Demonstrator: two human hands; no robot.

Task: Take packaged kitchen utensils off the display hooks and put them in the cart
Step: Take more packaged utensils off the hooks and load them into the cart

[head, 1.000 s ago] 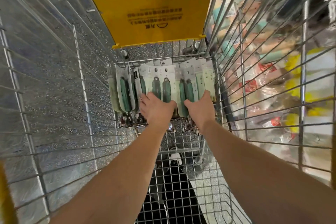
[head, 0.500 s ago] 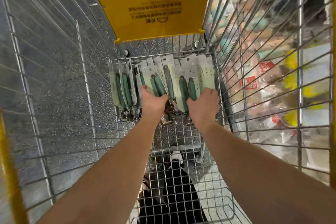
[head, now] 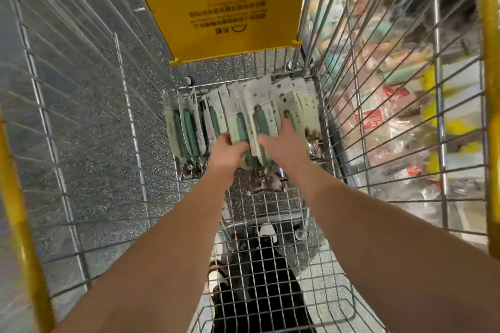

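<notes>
Several packaged utensils with green handles on pale cards lie in a row at the far end of the wire cart (head: 130,127). My left hand (head: 226,153) and my right hand (head: 286,147) are both deep in the cart, closed around a bunch of these packs (head: 254,121) in the middle of the row and tilting them up. More packs (head: 186,132) stand on edge to the left, apart from my hands. The lower ends of the gripped packs are hidden behind my fingers.
A yellow plastic flap (head: 224,11) hangs on the cart's far wall. Yellow corner posts (head: 16,197) frame the cart. Shelves of packaged goods (head: 392,105) show through the right wire side. A dark shoe (head: 259,292) shows below the mesh floor.
My hands have drawn together from resting apart on the row and now grip a bunch of packs, lifting and tilting it. The view has moved closer.
</notes>
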